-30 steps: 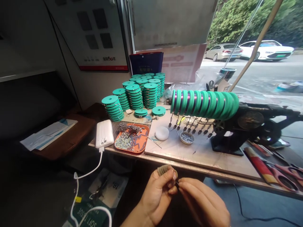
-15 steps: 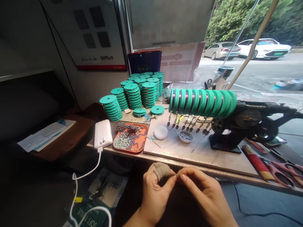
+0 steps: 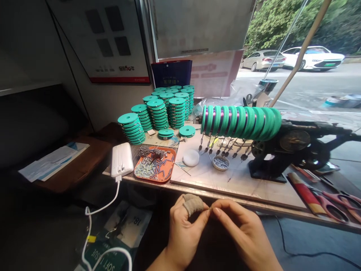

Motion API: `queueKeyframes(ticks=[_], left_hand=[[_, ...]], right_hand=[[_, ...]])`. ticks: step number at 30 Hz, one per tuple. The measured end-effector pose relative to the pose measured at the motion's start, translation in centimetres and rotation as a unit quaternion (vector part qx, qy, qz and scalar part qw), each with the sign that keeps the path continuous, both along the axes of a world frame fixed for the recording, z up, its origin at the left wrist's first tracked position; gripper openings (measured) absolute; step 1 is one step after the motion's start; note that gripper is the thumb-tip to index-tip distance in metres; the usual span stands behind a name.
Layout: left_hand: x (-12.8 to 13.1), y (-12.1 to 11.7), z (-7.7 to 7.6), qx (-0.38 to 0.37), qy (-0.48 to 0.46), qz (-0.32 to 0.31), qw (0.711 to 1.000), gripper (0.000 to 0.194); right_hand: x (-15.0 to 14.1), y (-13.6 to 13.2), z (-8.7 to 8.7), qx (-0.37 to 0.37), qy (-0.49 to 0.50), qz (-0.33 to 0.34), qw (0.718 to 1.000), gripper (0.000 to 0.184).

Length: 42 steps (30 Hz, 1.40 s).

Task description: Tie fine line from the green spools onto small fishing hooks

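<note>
My left hand [image 3: 186, 229], with a tan cloth wrap [image 3: 193, 204] round its index finger, pinches something tiny just off the table's front edge. Thumb and index finger of my right hand [image 3: 242, 227] close on the same spot, fingertips meeting the left ones. What lies between them is too small to name. Above on the board [image 3: 203, 180] stands a small bowl of grey pellets [image 3: 221, 163], beside a white round disc [image 3: 191, 157]. An orange tray [image 3: 166, 175] to the left holds small metal and pale tubular parts.
Green spools sit in a row on a black winding machine [image 3: 267, 165], small metal pieces dangling below. Stacks of green spools [image 3: 153, 113] stand at the back left. A white power bank [image 3: 122, 160] trails a cable. Red-handled scissors [image 3: 334, 209] lie at the right edge.
Both hands stay pinched together in almost the same place. The view has shifted very slightly; nothing on the table has visibly moved.
</note>
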State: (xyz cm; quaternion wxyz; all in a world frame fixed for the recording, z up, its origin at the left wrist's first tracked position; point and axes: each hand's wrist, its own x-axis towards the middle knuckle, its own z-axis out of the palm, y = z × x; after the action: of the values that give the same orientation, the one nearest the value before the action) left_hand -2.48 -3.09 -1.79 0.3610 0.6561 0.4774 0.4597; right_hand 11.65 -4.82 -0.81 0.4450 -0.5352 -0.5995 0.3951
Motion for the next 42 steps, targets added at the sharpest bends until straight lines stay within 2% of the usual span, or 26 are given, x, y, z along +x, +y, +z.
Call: queueKeyframes(ticks=[13,23,31,42], left_hand=[[-0.09,-0.06,-0.06,0.01,0.001,-0.005,1.0,0.011],[-0.35,-0.04,-0.03,0.08,0.055,-0.011,0.995,0.007],[-0.34,0.0,0.15,0.12,0.093,-0.024,0.988,0.011],[-0.26,0.09,0.42,0.147,0.116,-0.032,0.982,0.013]], right_hand=[[0.01,0.09,-0.33,0.002,0.0,0.01,1.0,0.019],[0.06,-0.03,-0.25,0.008,-0.024,0.01,1.0,0.021],[0.04,-0.04,-0.16,0.009,-0.028,0.012,0.999,0.021],[-0.13,-0.18,-0.26,0.01,-0.022,0.003,1.0,0.022]])
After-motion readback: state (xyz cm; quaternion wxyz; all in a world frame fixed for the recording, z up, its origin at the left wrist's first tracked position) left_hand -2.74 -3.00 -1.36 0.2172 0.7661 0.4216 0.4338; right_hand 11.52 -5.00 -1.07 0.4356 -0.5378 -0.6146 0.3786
